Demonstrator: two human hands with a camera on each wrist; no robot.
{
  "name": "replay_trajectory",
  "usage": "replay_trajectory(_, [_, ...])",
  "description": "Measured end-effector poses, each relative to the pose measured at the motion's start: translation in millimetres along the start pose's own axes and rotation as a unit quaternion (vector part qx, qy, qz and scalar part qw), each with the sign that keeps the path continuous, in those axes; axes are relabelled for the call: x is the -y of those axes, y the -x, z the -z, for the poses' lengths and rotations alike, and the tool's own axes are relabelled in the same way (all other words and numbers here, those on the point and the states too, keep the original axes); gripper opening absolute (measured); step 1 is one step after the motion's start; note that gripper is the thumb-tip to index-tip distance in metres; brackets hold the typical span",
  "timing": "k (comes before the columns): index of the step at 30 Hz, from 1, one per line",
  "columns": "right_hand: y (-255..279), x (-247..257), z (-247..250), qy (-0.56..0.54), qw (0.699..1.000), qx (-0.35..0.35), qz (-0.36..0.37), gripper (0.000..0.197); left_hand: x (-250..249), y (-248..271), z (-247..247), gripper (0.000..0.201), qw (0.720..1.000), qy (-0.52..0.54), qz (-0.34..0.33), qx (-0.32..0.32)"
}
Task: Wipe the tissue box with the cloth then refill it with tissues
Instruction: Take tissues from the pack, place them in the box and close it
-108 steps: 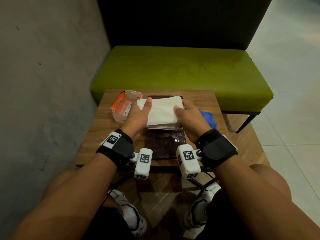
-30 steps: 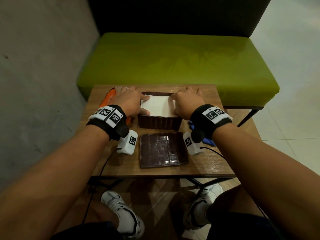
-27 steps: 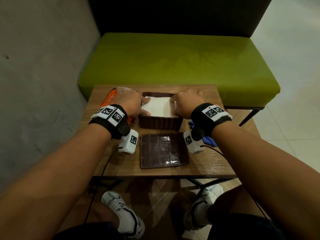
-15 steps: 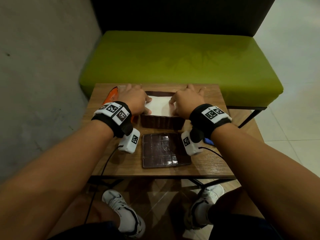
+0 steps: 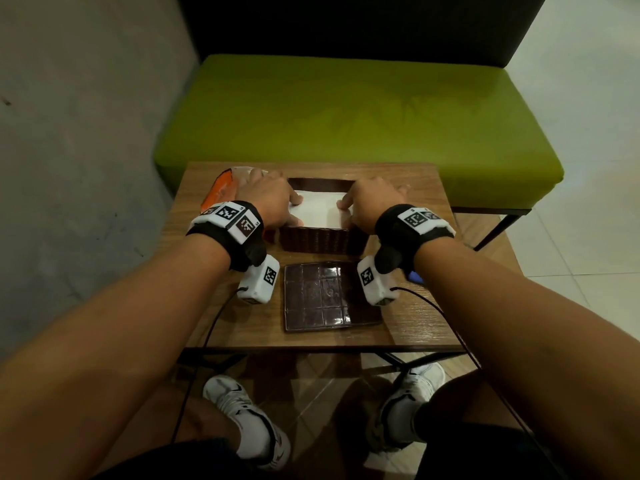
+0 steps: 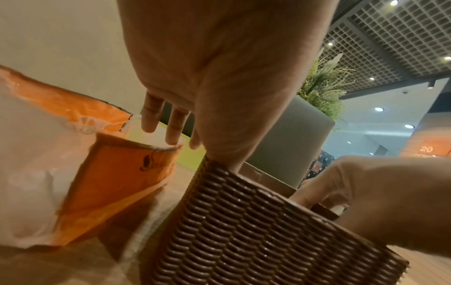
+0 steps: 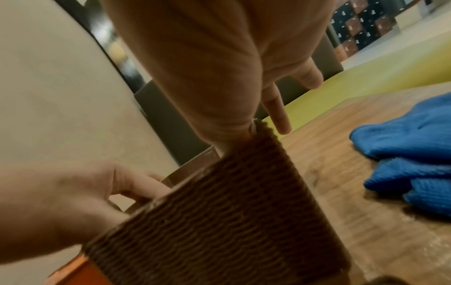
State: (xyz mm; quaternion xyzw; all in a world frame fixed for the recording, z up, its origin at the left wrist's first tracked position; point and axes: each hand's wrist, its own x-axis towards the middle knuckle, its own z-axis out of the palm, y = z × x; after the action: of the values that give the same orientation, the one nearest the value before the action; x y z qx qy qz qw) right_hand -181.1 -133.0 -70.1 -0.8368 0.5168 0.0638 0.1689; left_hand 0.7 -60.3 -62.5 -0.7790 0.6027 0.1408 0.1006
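The brown woven tissue box (image 5: 322, 241) stands open at the middle of the table, with a white stack of tissues (image 5: 318, 211) lying inside it. My left hand (image 5: 275, 202) straddles the box's left wall, and my right hand (image 5: 372, 202) straddles its right wall. On each hand the thumb and forefinger press on the tissues, while the other fingers hang straight outside the box. The left wrist view shows the box wall (image 6: 244, 231) under my left hand (image 6: 219, 77). The right wrist view shows the box (image 7: 231, 212), my right hand (image 7: 207, 67) and the blue cloth (image 7: 410, 154) on the table.
The box's flat brown lid (image 5: 329, 296) lies in front of the box. An orange tissue packet (image 5: 221, 190) lies left of the box, close to my left hand. The cloth (image 5: 415, 277) peeks out under my right wrist. Behind the small wooden table (image 5: 225, 327) stands a green bench (image 5: 346, 109).
Earlier both hands held the tissue stack above the box; now the stack lies inside it. Over the last second the hands have stayed pressing on it, shifting only slightly.
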Motion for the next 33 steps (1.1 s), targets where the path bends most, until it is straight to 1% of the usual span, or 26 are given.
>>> replay_trajectory(2, [0.5,-5.4,8.2,0.005,1.0,0.027,0.014,0.039,2.4,2.5,1.9,0.066,1.0,-0.022,-0.015,-0.011])
replay_trajectory(4, [2.3,-12.0,13.4,-0.013,0.999,0.026,0.032,0.04,7.5,7.5,3.5,0.066,0.998,-0.02,-0.037,-0.056])
replay_trajectory(5, [2.3,-14.9,14.3,-0.029,0.999,0.001,0.045,0.036,9.4,10.3,4.1,0.065,0.995,-0.004,-0.053,-0.084])
replay_trajectory(7, [3.1,-16.3,14.3,-0.04,0.992,-0.088,0.079,0.031,9.4,13.5,5.6,0.06,0.987,0.036,-0.094,-0.122])
replay_trajectory(8, [4.3,-13.0,14.7,-0.038,0.987,-0.123,0.098,0.032,6.5,13.4,6.8,0.057,0.984,0.05,-0.115,-0.125])
replay_trajectory(9, [4.4,-8.2,15.2,-0.034,0.983,-0.132,0.12,0.034,2.0,11.9,7.9,0.055,0.982,0.059,-0.131,-0.12])
replay_trajectory(10, [4.0,-3.0,14.8,-0.024,0.983,-0.116,0.142,0.037,-2.8,9.5,8.5,0.054,0.981,0.06,-0.144,-0.112])
replay_trajectory(12, [3.2,6.4,10.6,0.027,0.983,-0.056,0.173,0.04,-11.4,4.2,7.3,0.054,0.983,0.044,-0.152,-0.095])
replay_trajectory(14, [1.4,10.9,6.2,0.085,0.978,-0.019,0.189,0.036,-15.3,-2.4,3.2,0.051,0.985,0.014,-0.149,-0.083])
replay_trajectory(16, [-1.2,12.0,4.3,0.107,0.976,-0.001,0.189,0.034,-15.4,-8.0,-0.8,0.046,0.987,-0.001,-0.143,-0.076])
replay_trajectory(19, [-3.5,12.0,4.4,0.121,0.975,0.005,0.188,0.029,-14.8,-11.9,-3.0,0.042,0.989,0.005,-0.13,-0.068])
replay_trajectory(23, [-8.3,12.8,6.3,0.096,0.978,0.017,0.183,0.028,-15.6,-14.1,-1.7,0.038,0.988,-0.01,-0.134,-0.074])
replay_trajectory(25, [-10.4,11.9,8.8,0.079,0.982,0.026,0.172,0.031,-16.1,-12.7,0.7,0.038,0.988,-0.013,-0.133,-0.074])
replay_trajectory(27, [-11.0,7.9,12.2,0.042,0.987,0.013,0.158,0.035,-13.3,-8.3,3.5,0.038,0.988,0.019,-0.125,-0.084])
replay_trajectory(29, [-9.1,2.7,12.9,0.003,0.989,-0.034,0.146,0.035,-7.6,-5.1,3.6,0.035,0.985,0.068,-0.109,-0.111])
replay_trajectory(30, [-6.4,1.0,11.2,-0.001,0.988,-0.047,0.145,0.034,-5.9,-2.4,2.5,0.032,0.984,0.082,-0.107,-0.117])
replay_trajectory(33, [4.6,2.3,2.4,0.026,0.986,-0.026,0.162,0.028,-7.0,8.8,-2.0,0.026,0.987,0.09,-0.107,-0.084])
